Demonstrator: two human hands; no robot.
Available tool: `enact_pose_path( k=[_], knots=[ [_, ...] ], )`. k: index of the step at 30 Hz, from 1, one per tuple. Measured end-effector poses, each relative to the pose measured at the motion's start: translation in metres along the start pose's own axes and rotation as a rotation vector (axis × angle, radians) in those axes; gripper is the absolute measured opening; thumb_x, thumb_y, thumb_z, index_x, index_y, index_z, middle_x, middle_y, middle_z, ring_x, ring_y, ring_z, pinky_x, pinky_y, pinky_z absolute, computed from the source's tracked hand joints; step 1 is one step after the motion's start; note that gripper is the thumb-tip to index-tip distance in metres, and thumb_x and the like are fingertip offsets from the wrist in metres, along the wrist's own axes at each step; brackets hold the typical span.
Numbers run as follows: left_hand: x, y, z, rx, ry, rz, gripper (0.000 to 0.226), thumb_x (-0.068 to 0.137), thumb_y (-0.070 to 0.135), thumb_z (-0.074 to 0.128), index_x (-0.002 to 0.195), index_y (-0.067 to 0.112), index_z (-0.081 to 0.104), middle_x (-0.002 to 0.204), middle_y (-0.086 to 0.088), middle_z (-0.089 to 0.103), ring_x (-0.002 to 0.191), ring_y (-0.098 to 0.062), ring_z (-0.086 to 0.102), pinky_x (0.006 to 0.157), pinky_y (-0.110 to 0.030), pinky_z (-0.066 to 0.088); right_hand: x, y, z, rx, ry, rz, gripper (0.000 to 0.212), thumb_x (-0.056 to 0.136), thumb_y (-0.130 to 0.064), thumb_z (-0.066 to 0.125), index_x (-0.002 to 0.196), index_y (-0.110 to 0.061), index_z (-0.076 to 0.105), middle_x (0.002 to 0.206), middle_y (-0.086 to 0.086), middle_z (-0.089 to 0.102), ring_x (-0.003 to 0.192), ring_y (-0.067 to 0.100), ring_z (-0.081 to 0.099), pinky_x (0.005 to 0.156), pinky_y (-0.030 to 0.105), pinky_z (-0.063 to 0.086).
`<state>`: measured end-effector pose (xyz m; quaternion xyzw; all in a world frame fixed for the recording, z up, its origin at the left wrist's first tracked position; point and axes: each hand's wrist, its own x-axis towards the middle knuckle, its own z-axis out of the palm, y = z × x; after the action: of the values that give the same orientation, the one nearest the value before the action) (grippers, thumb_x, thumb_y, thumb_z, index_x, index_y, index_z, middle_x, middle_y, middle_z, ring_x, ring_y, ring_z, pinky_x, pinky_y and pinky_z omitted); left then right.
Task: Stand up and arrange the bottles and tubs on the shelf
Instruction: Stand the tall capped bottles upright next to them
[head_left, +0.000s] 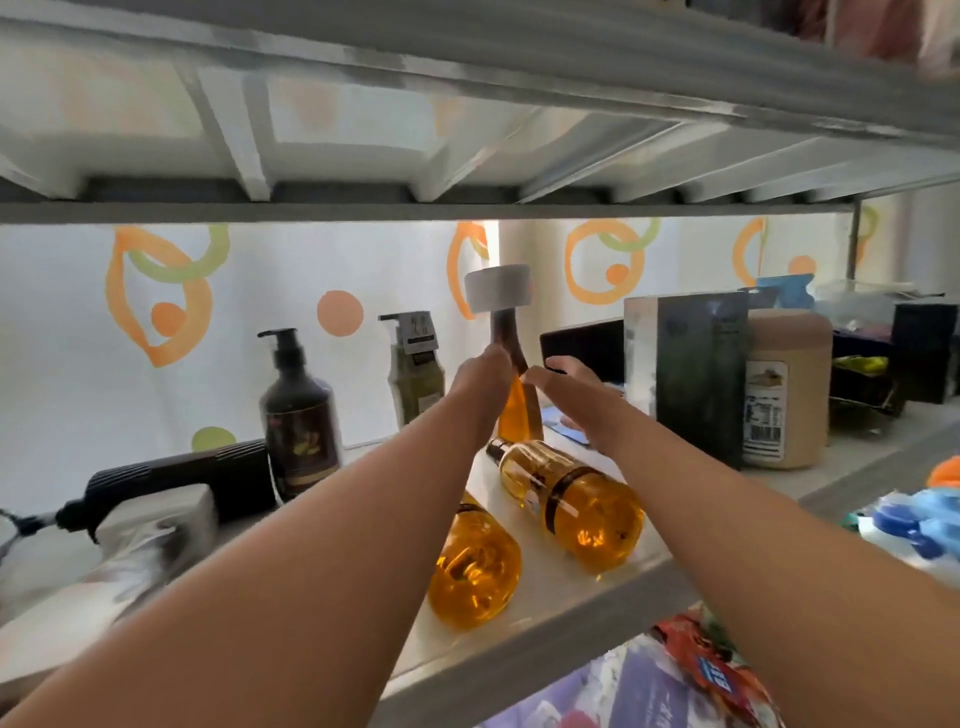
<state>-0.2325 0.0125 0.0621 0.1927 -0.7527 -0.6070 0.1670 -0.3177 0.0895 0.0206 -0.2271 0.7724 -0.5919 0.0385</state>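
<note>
An amber bottle with a white cap (514, 400) stands upright at the middle of the white shelf (524, 649). My left hand (480, 376) grips its narrow neck. Beside the bottle, my right hand (563, 376) is spread with straight fingers touching or nearly touching it. Two more amber bottles lie on their sides nearer me: one (571, 501) under my right forearm, one (475, 569) partly hidden by my left forearm. A dark pump bottle (298, 410) and an olive pump bottle (415, 371) stand at the back. A beige tub (784, 389) stands at the right.
A dark green box (698, 374) stands between the bottle and the beige tub. A black hair dryer (182, 480) and a white bag (140, 545) lie at the left. The upper shelf (467, 156) hangs low overhead. Black boxes and a wire rack (872, 384) crowd the far right.
</note>
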Motion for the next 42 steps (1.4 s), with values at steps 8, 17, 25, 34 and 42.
enact_pose_path(
  k=[8,17,25,34,42],
  knots=[
    [0.034,-0.017,0.003,0.378,-0.133,-0.010,0.040,0.094,0.007,0.045,0.134,0.001,0.042,0.147,-0.017,0.035,0.137,-0.033,0.032,0.110,-0.043,0.032,0.018,0.050,-0.006,0.220,-0.128,0.082,0.061,0.092,-0.054,0.041,0.144,-0.028,0.023,0.156,0.002,0.021,0.143,0.026,0.021,0.115,0.044,0.025],
    [0.043,-0.023,0.010,0.568,-0.219,-0.012,0.052,0.094,0.011,0.044,0.144,0.005,0.029,0.154,-0.014,0.023,0.143,-0.030,0.021,0.116,-0.038,0.024,0.032,0.053,0.001,0.306,-0.164,0.161,0.085,0.071,-0.076,0.043,0.145,-0.040,0.020,0.159,-0.003,0.015,0.145,0.026,0.020,0.111,0.045,0.027],
    [0.045,-0.024,0.006,0.560,-0.286,0.002,0.051,0.089,0.007,0.051,0.139,0.003,0.038,0.154,-0.015,0.024,0.144,-0.033,0.018,0.118,-0.044,0.019,0.032,0.048,0.002,0.333,-0.239,0.152,0.037,0.092,-0.054,0.034,0.114,-0.026,0.048,0.116,0.009,0.058,0.107,0.026,0.055,0.087,0.036,0.046],
    [0.030,0.000,-0.001,0.362,-0.260,0.135,0.043,0.087,0.002,0.050,0.130,0.005,0.045,0.122,-0.009,0.052,0.118,-0.023,0.044,0.097,-0.032,0.036,0.017,0.019,-0.017,0.398,-0.005,0.038,0.044,0.097,-0.046,0.029,0.127,-0.021,0.049,0.127,0.008,0.056,0.119,0.027,0.051,0.094,0.039,0.039],
    [-0.029,0.031,-0.021,0.324,-0.225,0.197,0.041,0.087,0.009,0.053,0.127,0.011,0.045,0.129,-0.013,0.050,0.117,-0.027,0.048,0.097,-0.036,0.041,-0.030,-0.028,-0.015,0.466,0.016,0.039,0.046,0.096,-0.049,0.028,0.128,-0.023,0.048,0.122,0.007,0.058,0.108,0.027,0.056,0.087,0.041,0.044]
  ],
)
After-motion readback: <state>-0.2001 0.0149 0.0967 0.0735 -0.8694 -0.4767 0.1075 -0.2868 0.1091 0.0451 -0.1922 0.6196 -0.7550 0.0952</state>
